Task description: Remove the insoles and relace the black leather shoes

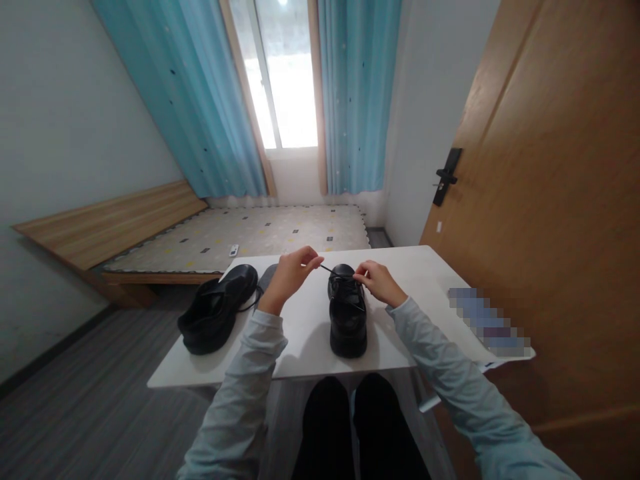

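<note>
A black lace-up shoe [347,327] stands upright on the white table [305,340], toe pointing away from me and heel toward me. My left hand [295,270] pinches a black shoelace [327,269], which runs taut from its fingertips to the shoe's front. Over the shoe's right side, my right hand [375,280] is closed, thumb and finger pinched at the lacing; the bit of lace in them is small. To the left, another black shoe [220,310] sits on the table, with a loose lace trailing on its right side.
A grey flat item [267,277] lies partly behind my left hand. At the table's right lies a blurred-out bluish item [485,320]. Beyond the table is a bed [280,227] with a small white device [234,251] on it. A wooden door [550,200] stands at right.
</note>
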`<state>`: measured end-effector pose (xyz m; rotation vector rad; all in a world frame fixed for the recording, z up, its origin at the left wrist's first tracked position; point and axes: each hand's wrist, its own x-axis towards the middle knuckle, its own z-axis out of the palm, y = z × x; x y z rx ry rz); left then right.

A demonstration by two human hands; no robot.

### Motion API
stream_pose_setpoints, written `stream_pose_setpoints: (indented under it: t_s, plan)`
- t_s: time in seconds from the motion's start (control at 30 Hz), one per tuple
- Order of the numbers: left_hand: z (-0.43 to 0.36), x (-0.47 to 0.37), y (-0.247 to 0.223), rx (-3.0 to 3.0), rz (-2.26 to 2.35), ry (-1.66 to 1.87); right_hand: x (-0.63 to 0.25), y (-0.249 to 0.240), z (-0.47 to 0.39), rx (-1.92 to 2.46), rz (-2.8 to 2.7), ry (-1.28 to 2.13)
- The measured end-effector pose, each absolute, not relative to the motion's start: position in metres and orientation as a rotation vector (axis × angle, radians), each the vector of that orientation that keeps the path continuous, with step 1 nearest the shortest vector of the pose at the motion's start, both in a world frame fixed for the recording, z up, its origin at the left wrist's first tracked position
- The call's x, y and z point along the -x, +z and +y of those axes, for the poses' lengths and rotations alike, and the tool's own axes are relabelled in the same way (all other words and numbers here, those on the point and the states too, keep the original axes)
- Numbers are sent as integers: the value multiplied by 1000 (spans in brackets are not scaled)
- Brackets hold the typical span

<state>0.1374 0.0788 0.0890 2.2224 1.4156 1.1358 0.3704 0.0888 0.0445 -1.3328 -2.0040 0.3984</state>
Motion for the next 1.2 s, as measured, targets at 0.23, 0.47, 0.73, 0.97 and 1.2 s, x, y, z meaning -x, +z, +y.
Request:
stream_pose_setpoints:
  t_s: [0.23, 0.47, 0.73, 0.97, 1.2]
  plan:
    - [81, -134, 86, -2461, 1561, 938, -370, 44, 91, 1388, -1987, 492]
    - [89, -132, 81, -2628, 1702, 668, -374, 40, 91, 1347, -1942, 538]
    - [84, -127, 75, -2602, 1659, 753, -378, 40, 90, 1339, -1903, 562]
    - [76, -119, 62, -2472, 1546, 881, -378, 38, 88, 1312, -1986, 378]
    - [58, -124, 71, -2342, 1653, 891, -381, 36, 93, 1325, -1924, 521]
